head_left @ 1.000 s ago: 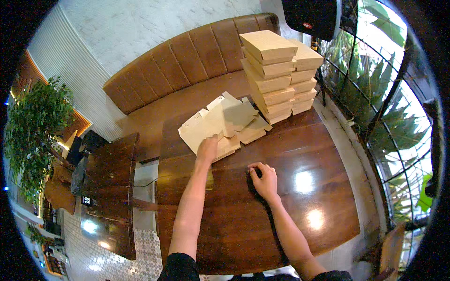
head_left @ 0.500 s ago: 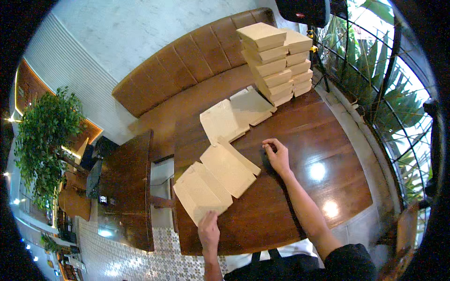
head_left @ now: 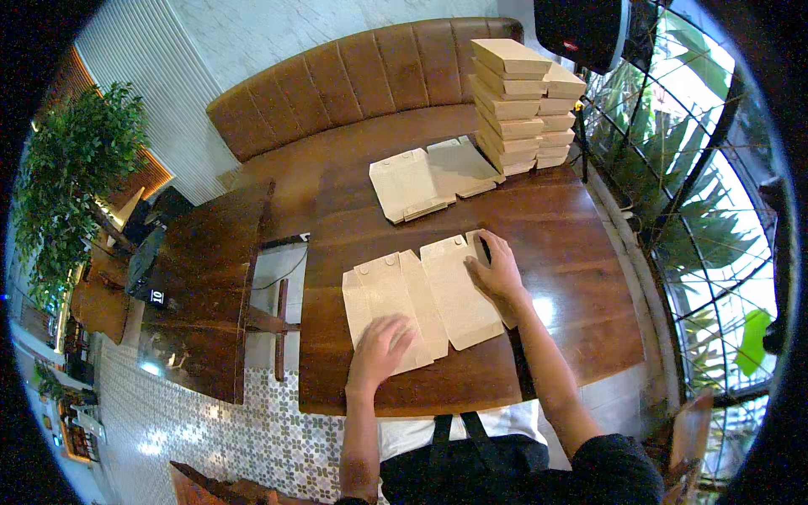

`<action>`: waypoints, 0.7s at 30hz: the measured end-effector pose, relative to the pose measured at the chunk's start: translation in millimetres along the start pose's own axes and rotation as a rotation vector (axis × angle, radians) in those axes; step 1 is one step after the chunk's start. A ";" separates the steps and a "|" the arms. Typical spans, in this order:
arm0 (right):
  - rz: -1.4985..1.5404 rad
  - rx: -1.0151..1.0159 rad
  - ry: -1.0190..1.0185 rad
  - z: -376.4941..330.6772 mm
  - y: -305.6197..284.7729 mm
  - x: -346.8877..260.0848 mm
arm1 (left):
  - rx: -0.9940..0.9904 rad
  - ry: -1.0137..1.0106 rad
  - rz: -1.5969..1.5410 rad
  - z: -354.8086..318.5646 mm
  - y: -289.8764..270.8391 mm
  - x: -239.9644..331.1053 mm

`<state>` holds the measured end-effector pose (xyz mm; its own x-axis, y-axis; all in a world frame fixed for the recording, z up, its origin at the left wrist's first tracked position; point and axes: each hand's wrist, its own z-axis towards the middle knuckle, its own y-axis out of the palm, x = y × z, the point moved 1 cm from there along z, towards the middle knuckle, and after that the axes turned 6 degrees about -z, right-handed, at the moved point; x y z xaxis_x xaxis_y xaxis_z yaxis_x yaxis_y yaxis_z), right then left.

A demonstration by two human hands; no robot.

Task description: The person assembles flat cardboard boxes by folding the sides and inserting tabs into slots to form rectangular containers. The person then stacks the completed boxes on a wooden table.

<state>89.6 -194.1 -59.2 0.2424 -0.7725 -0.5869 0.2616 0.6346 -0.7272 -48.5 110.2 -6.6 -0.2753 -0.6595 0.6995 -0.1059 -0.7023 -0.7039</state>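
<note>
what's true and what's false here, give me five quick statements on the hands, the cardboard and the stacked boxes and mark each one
1. The left hand is over the left part of the near cardboard sheet. True.

2. The near cardboard sheet is folded up into a closed box. False: it lies opened out flat.

3. The far cardboard sheet lies to the left of the stacked boxes. True.

4. The stacked boxes form just one column. False: at least two columns stand side by side.

5. The right hand is on the far cardboard sheet. False: it is at the right side of the near one.
</note>
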 end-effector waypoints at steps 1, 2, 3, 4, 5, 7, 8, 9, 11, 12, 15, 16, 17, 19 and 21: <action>-0.124 0.047 -0.030 -1.0 3.1 -0.5 | -0.011 0.011 0.067 19.8 4.3 -1.1; -0.224 0.041 0.007 -1.0 6.5 0.2 | 0.016 0.061 0.128 41.2 10.7 -2.0; -0.216 0.045 -0.003 0.4 8.6 0.9 | -0.042 0.054 0.130 67.0 19.6 -3.8; -0.223 0.035 -0.003 1.0 10.2 1.5 | -0.040 0.111 0.116 90.3 29.8 -4.9; -0.246 0.017 0.013 3.2 10.5 2.6 | -0.049 0.099 0.135 111.9 41.0 -6.7; -0.181 0.032 -0.013 4.0 8.6 2.5 | 0.009 0.136 0.150 152.6 63.0 -8.1; -0.120 0.043 -0.035 2.8 6.8 1.8 | 0.081 0.160 0.187 165.1 73.4 -8.8; -0.074 0.014 -0.004 0.8 4.7 1.5 | 0.136 0.159 0.228 176.4 82.4 -9.5; 0.021 0.002 -0.019 -0.1 1.2 0.6 | 0.209 0.158 0.265 193.4 93.2 -12.9; 0.093 0.019 0.042 0.1 0.6 1.5 | 0.222 0.158 0.258 195.4 98.8 -14.7; 0.166 0.117 0.083 3.6 0.9 7.0 | 0.279 0.240 0.200 196.4 108.5 -20.5; 0.161 0.121 0.119 3.5 2.7 9.0 | 0.271 0.266 0.182 194.0 109.4 -23.4; 0.192 0.199 0.005 5.3 2.6 10.4 | 0.261 0.282 0.171 190.9 109.3 -26.2; 0.276 0.146 0.126 6.7 5.5 13.3 | 0.294 0.313 0.160 188.1 108.8 -25.7; 0.279 0.158 0.052 6.2 5.2 10.5 | 0.256 0.260 0.168 186.9 104.2 -22.1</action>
<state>99.3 -198.8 -66.9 0.2781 -0.5657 -0.7763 0.3344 0.8147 -0.4738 125.1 1.6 -72.3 -0.5048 -0.7038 0.4999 0.1932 -0.6565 -0.7292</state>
